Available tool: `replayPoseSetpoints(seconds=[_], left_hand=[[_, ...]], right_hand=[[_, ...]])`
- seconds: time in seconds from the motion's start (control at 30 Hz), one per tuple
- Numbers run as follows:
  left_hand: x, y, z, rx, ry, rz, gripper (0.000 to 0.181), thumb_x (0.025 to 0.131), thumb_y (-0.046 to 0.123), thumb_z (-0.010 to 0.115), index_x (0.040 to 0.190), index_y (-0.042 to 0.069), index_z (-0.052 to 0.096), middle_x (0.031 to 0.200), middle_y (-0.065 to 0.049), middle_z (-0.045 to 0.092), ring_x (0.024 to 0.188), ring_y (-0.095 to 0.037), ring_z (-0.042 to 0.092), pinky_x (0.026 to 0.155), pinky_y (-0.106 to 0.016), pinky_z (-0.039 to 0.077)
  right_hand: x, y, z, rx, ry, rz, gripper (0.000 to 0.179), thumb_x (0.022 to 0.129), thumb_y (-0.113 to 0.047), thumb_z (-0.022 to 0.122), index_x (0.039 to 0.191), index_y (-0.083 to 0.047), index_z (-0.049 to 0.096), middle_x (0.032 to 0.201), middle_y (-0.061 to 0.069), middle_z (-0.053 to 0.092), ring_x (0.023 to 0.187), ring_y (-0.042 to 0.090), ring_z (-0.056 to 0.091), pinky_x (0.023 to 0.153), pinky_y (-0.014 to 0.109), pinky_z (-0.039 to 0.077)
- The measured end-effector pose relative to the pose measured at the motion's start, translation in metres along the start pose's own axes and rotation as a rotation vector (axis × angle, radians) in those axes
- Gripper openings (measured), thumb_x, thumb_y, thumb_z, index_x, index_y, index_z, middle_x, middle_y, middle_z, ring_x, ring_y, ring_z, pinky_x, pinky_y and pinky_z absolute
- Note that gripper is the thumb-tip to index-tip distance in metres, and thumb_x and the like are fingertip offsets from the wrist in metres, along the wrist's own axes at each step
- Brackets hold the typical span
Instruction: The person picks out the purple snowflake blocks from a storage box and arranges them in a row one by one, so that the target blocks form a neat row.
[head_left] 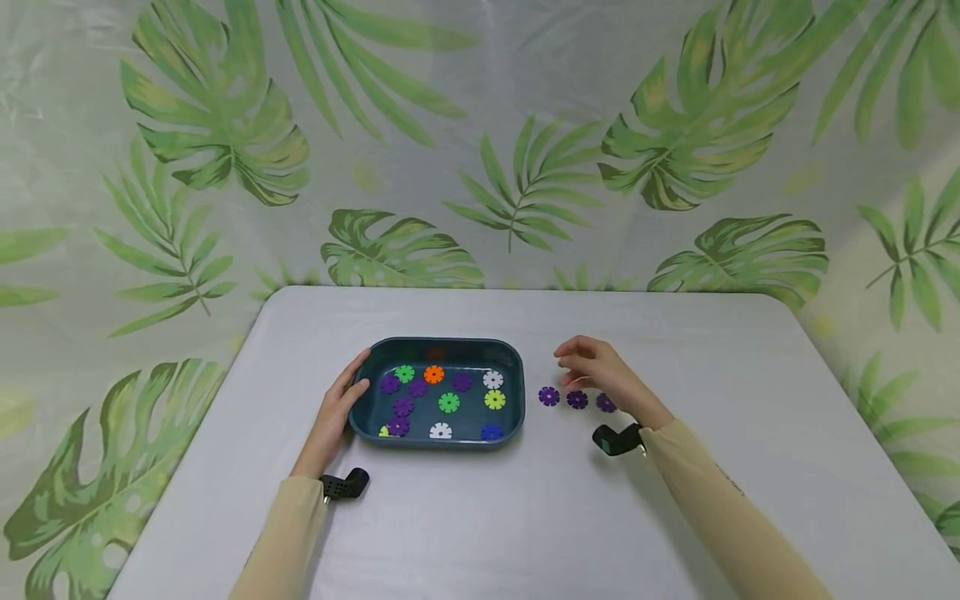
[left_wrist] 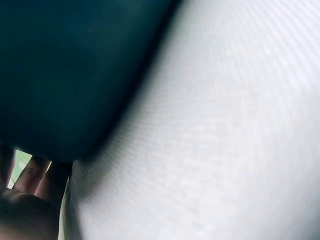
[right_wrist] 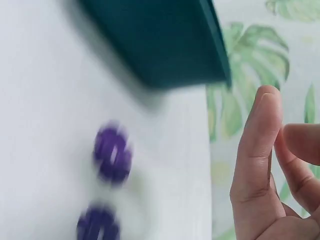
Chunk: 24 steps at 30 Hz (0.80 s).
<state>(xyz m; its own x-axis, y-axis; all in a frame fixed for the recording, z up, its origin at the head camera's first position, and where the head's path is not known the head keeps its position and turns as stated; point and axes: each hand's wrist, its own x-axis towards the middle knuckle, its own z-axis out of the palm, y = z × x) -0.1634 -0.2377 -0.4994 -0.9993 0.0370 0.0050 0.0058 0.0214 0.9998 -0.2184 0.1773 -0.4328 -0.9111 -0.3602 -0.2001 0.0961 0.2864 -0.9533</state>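
Angling left forearm [head_left: 279, 533] and right forearm [head_left: 720, 500] inward from below. Gripping with left hand [head_left: 334, 417], spreading thumb [head_left: 354, 394] apart from fingers [head_left: 352, 367]. Hovering with right hand [head_left: 600, 371], bending its fingers [head_left: 581, 345] loosely and pointing them leftward.

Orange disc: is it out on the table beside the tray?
No, the orange disc lies inside the tray, near its far wall.

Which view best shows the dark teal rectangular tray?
The head view: the dark teal rectangular tray shows nearly whole, rim and interior, with colourful notched round discs inside. The left wrist view gives only a blurred outer part, the right wrist view one outer corner; neither shows the contents.
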Motion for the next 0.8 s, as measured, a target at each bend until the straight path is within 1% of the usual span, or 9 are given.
replayPoseSetpoints(seconds=[0.13,0.2,0.33,0.4,0.47,0.63,0.8], left_hand=[[0.000,0.002,0.001,-0.014,-0.006,-0.001,0.049,0.103,0.014,0.044,0.150,0.016,0.033,0.156,-0.001,0.024,0.143,-0.016,0.014,0.114,-0.042,0.009],[-0.001,0.005,0.002,-0.028,-0.010,0.000,0.049,0.103,0.012,0.043,0.151,0.014,0.032,0.156,-0.003,0.023,0.143,-0.018,0.013,0.114,-0.043,0.009],[-0.006,0.018,0.006,-0.022,-0.016,-0.004,0.050,0.102,0.010,0.043,0.151,0.010,0.030,0.157,-0.007,0.022,0.144,-0.021,0.012,0.114,-0.045,0.009],[-0.008,0.024,0.008,-0.007,-0.019,-0.009,0.051,0.102,0.010,0.043,0.151,0.009,0.030,0.157,-0.008,0.021,0.144,-0.022,0.012,0.114,-0.045,0.009],[-0.009,0.027,0.009,0.004,-0.021,-0.010,0.051,0.102,0.011,0.043,0.151,0.009,0.029,0.157,-0.008,0.021,0.144,-0.022,0.012,0.114,-0.046,0.009],[-0.010,0.028,0.009,0.005,-0.022,-0.007,0.050,0.102,0.011,0.043,0.151,0.009,0.030,0.157,-0.007,0.021,0.144,-0.021,0.012,0.114,-0.045,0.009],[-0.011,0.027,0.009,0.000,-0.017,-0.013,0.050,0.103,0.012,0.043,0.151,0.010,0.030,0.157,-0.006,0.021,0.144,-0.021,0.012,0.114,-0.044,0.009]], right_hand=[[0.014,-0.021,0.030,0.053,-0.056,-0.030,0.031,0.099,-0.012,0.049,0.121,0.010,0.049,0.113,0.029,0.053,0.078,0.021,0.064,0.073,0.032,0.055],[0.021,-0.028,0.047,0.072,-0.085,-0.030,0.031,0.099,-0.011,0.049,0.122,0.009,0.050,0.114,0.030,0.053,0.077,0.021,0.064,0.072,0.033,0.055],[0.036,-0.036,0.078,0.086,-0.133,0.010,0.031,0.098,-0.010,0.050,0.124,0.008,0.051,0.119,0.030,0.053,0.075,0.020,0.064,0.071,0.032,0.056],[0.042,-0.039,0.092,0.087,-0.141,0.036,0.030,0.098,-0.009,0.049,0.123,0.008,0.051,0.121,0.031,0.053,0.075,0.020,0.065,0.071,0.033,0.056],[0.048,-0.042,0.103,0.085,-0.145,0.061,0.030,0.098,-0.008,0.049,0.123,0.009,0.051,0.122,0.030,0.052,0.074,0.020,0.065,0.073,0.036,0.056],[0.058,-0.046,0.122,0.044,-0.107,0.125,0.029,0.098,-0.008,0.050,0.121,0.008,0.053,0.121,0.027,0.055,0.070,0.020,0.066,0.076,0.041,0.055],[0.065,-0.044,0.129,0.020,-0.071,0.189,0.027,0.098,-0.008,0.050,0.120,0.007,0.056,0.119,0.025,0.057,0.067,0.019,0.065,0.071,0.036,0.056]])
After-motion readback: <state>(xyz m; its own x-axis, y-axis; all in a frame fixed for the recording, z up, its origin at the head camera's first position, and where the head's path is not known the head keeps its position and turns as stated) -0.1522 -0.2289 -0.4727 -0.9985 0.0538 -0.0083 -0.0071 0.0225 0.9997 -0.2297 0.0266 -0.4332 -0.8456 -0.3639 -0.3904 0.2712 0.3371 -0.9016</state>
